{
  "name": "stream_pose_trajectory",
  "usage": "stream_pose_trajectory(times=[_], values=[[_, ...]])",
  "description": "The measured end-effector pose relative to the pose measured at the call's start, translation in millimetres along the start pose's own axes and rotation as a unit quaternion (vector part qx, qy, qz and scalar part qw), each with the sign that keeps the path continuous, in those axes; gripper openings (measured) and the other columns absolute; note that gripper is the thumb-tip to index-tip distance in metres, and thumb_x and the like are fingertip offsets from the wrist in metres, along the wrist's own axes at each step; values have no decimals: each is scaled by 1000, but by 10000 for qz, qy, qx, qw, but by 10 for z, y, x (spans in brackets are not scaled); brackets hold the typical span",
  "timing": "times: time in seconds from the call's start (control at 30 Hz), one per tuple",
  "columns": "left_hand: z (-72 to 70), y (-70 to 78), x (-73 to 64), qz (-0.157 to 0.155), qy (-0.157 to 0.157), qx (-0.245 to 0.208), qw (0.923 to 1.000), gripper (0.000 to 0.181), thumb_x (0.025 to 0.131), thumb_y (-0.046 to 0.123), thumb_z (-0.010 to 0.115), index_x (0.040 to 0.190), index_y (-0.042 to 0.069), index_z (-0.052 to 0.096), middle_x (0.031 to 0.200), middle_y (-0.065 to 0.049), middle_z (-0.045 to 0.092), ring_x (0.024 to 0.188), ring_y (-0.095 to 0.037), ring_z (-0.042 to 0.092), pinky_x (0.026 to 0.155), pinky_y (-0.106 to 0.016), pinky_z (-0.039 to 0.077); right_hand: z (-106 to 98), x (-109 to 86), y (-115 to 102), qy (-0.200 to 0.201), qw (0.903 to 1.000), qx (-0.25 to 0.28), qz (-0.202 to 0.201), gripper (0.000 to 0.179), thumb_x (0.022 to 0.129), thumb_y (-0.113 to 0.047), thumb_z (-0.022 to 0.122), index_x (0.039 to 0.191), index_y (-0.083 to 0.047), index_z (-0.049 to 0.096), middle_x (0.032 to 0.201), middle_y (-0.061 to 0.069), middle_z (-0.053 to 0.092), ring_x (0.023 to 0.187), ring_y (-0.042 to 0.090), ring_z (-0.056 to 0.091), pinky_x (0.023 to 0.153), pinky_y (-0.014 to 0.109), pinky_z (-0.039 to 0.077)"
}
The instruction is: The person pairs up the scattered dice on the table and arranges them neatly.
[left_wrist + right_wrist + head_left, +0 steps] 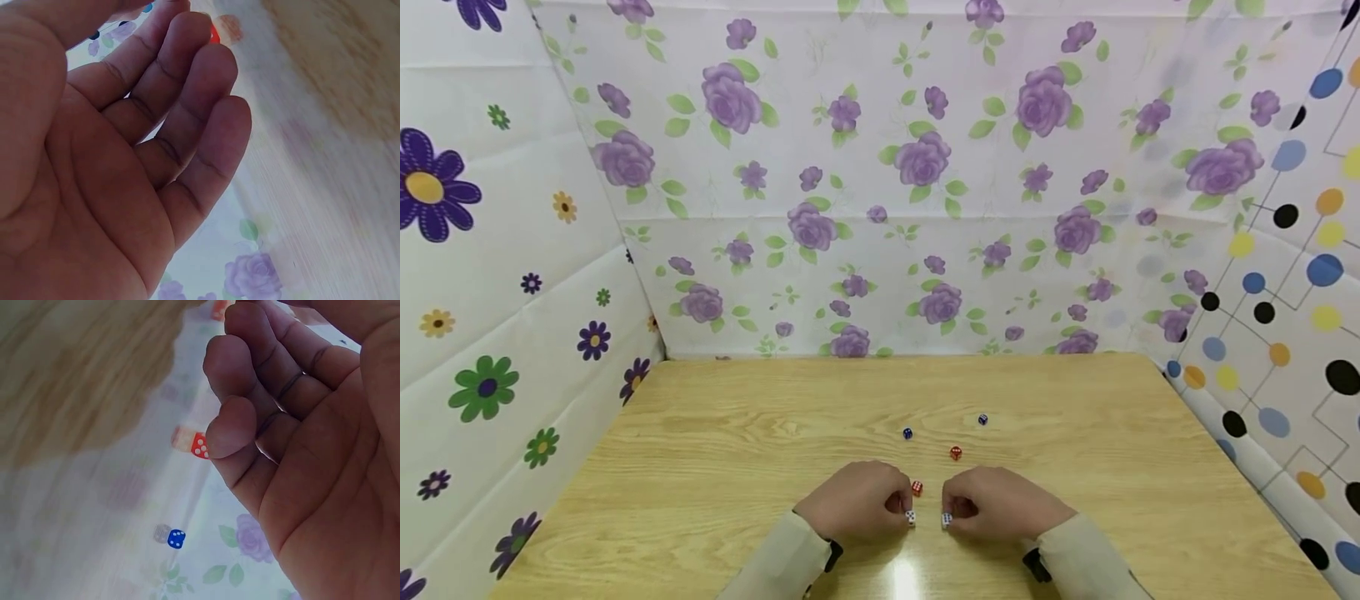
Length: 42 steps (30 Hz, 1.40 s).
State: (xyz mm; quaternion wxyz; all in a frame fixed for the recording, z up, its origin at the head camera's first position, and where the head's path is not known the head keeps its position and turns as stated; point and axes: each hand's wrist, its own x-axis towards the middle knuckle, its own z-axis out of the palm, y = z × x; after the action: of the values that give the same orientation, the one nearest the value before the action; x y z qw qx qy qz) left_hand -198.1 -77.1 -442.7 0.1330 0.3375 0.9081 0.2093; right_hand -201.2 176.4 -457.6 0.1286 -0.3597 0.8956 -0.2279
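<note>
Near the front of the table, my left hand (pixel 867 502) pinches a white die (pixel 911 517) between thumb and fingertips. A short gap to the right, my right hand (pixel 1000 503) pinches another white die (pixel 947 519) the same way. Just beyond the left fingertips sits a red die (pixel 917 488), and a second red die (pixel 956 452) lies farther back. In both wrist views the pinched dice are hidden; the other fingers curve forward over the table. Past the right fingertips, the right wrist view shows a red die (pixel 200 445) and a blue die (pixel 177 539).
Two dark blue dice lie farther back on the wooden table (pixel 737 433), one at centre (pixel 907 433) and one to the right (pixel 982 419). A purple-flowered cloth (pixel 880 267) hangs behind the table, with patterned cloths at both sides. The tabletop is glossy.
</note>
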Motion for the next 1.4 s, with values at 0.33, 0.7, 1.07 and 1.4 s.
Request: stream_pose_trajectory(times=[0.33, 0.7, 1.07, 1.4], values=[[-11, 58, 38, 167, 62, 253, 9995, 14, 90, 19, 76, 82, 28, 70, 73, 20, 58, 64, 1, 54, 65, -21, 48, 17, 81, -53, 72, 9996, -79, -256, 16, 94, -22, 77, 85, -31, 68, 73, -22, 54, 65, -3, 46, 63, 20, 45], [87, 69, 86, 329, 47, 523, 9981, 17, 90, 21, 80, 78, 27, 69, 71, 22, 56, 64, 3, 51, 63, -17, 45, 61, 98, -83, -14, 9994, -132, -329, 13, 92, -19, 78, 88, -28, 70, 76, -23, 55, 66, -4, 48, 63, 20, 45], [111, 87, 70, 444, 93, 470, 9979, 19, 100, 29, 71, 81, 28, 71, 73, 24, 57, 65, 5, 53, 66, -16, 46, 105, 92, -141, 3, 9997, -127, -207, 16, 94, -24, 75, 86, -34, 66, 73, -22, 55, 66, -4, 50, 66, 20, 46], [109, 108, 43, 441, 145, 486, 9977, 21, 101, 30, 69, 81, 28, 73, 73, 25, 59, 68, 8, 54, 68, -14, 47, 105, 110, -164, -15, 9994, -228, -256, 12, 95, -25, 75, 89, -32, 68, 77, -24, 56, 68, -4, 51, 68, 20, 47]])
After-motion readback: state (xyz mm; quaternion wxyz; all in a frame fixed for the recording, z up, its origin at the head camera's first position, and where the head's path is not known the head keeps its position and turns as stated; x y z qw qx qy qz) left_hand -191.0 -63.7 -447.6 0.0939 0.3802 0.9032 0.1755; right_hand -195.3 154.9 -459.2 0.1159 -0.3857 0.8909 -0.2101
